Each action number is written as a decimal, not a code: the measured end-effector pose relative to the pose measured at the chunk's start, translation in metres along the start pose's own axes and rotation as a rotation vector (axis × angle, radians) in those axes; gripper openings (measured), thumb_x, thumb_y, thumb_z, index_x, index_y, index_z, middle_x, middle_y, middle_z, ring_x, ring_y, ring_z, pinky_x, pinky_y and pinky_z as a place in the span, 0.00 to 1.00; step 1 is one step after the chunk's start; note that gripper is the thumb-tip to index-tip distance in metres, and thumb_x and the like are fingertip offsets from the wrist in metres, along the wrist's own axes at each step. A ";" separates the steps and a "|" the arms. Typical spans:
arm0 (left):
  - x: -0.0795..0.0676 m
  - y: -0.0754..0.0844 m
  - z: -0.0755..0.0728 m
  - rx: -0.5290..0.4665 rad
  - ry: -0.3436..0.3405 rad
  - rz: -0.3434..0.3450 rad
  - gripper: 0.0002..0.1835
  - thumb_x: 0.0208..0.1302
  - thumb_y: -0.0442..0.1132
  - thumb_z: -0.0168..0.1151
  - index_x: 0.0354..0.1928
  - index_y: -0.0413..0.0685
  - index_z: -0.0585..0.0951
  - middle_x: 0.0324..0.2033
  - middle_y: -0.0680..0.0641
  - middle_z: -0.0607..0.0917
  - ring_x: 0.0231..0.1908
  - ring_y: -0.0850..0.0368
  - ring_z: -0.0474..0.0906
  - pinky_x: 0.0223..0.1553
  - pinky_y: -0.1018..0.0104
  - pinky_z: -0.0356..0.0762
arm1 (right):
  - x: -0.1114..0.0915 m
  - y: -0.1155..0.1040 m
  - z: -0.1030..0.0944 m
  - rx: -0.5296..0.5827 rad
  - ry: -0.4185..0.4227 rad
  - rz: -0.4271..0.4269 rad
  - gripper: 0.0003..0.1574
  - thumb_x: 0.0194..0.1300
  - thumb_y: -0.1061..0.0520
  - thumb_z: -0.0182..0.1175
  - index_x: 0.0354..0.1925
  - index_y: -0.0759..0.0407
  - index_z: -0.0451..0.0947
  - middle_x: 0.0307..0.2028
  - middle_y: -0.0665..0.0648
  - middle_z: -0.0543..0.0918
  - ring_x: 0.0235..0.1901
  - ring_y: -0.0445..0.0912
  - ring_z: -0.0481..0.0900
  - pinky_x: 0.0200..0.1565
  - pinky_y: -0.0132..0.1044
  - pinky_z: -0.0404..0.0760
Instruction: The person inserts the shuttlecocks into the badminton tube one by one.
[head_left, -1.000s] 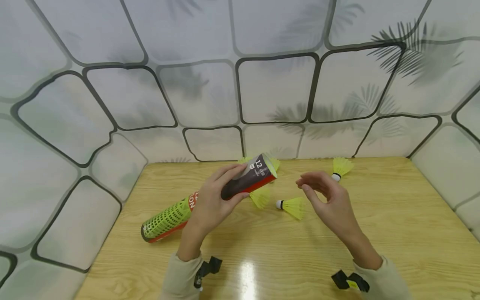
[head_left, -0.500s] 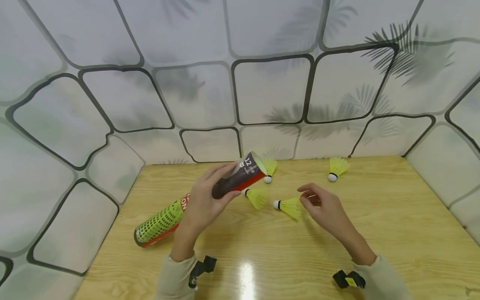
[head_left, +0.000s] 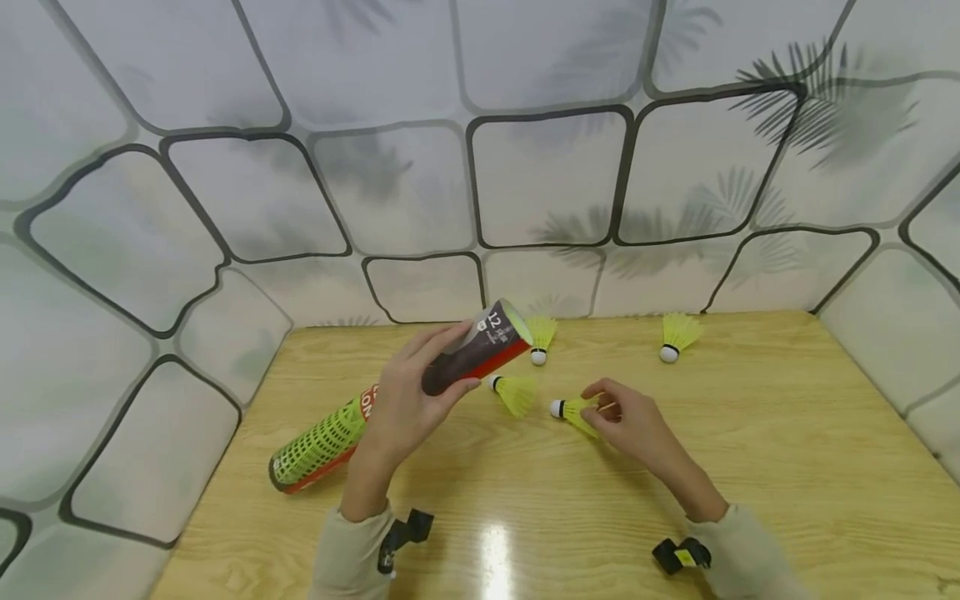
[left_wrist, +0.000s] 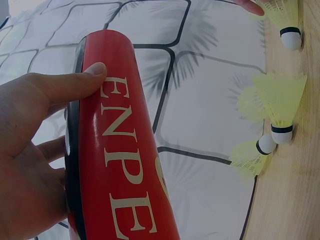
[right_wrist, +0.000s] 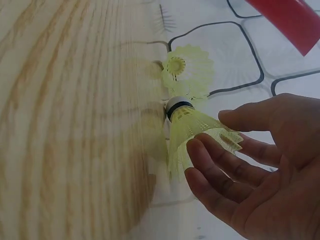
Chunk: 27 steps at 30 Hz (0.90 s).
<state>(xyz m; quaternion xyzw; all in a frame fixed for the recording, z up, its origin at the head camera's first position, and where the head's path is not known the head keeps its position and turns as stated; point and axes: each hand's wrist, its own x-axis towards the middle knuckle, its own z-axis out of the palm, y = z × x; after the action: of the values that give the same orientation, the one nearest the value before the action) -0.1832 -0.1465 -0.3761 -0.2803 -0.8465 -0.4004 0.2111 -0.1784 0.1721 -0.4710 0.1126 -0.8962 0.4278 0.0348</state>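
In the head view my left hand (head_left: 405,400) grips a shuttlecock tube (head_left: 480,350) that is tilted up to the right, its round end facing right. The left wrist view shows the tube's red side (left_wrist: 120,135) with large pale letters and my thumb across it. My right hand (head_left: 626,421) is at the skirt of a yellow shuttlecock (head_left: 573,412) lying on the table. In the right wrist view its fingers are bent loosely beside that shuttlecock's skirt (right_wrist: 187,125), the thumb on the other side; a firm hold does not show.
Other yellow shuttlecocks lie on the wooden table (head_left: 525,500): one (head_left: 513,393) below the tube, one (head_left: 540,337) farther back, one (head_left: 678,333) at the back right. The tube's green, dotted lower part (head_left: 318,446) extends left behind my left hand. A patterned wall (head_left: 551,179) borders the table.
My right hand has moved down and left to the nearest shuttlecock, its fingers drawing closer together. My left hand still holds the tube, which has shifted slightly left in view.
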 end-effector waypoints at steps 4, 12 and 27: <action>0.000 0.000 0.000 -0.001 0.001 -0.005 0.38 0.57 0.40 0.79 0.71 0.60 0.76 0.62 0.52 0.79 0.58 0.53 0.77 0.50 0.51 0.80 | 0.000 -0.002 -0.001 -0.009 0.014 -0.001 0.09 0.69 0.62 0.67 0.48 0.59 0.84 0.44 0.60 0.86 0.40 0.53 0.87 0.42 0.50 0.85; -0.001 0.001 0.000 0.007 -0.016 -0.017 0.38 0.57 0.40 0.79 0.71 0.60 0.76 0.63 0.51 0.78 0.59 0.53 0.77 0.51 0.52 0.81 | 0.004 -0.013 -0.018 0.025 0.053 -0.038 0.07 0.69 0.63 0.67 0.46 0.59 0.85 0.41 0.56 0.88 0.37 0.49 0.86 0.39 0.41 0.83; 0.000 0.007 0.008 -0.002 -0.056 0.000 0.37 0.57 0.39 0.80 0.69 0.58 0.77 0.63 0.50 0.78 0.59 0.51 0.77 0.51 0.51 0.81 | 0.011 -0.043 -0.077 0.166 0.227 -0.148 0.10 0.70 0.63 0.66 0.49 0.64 0.84 0.42 0.61 0.88 0.37 0.35 0.84 0.39 0.23 0.80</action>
<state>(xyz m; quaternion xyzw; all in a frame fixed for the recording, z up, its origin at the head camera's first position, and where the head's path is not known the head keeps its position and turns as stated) -0.1804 -0.1362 -0.3770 -0.2916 -0.8516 -0.3932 0.1872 -0.1818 0.2042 -0.3879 0.1317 -0.8371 0.5069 0.1580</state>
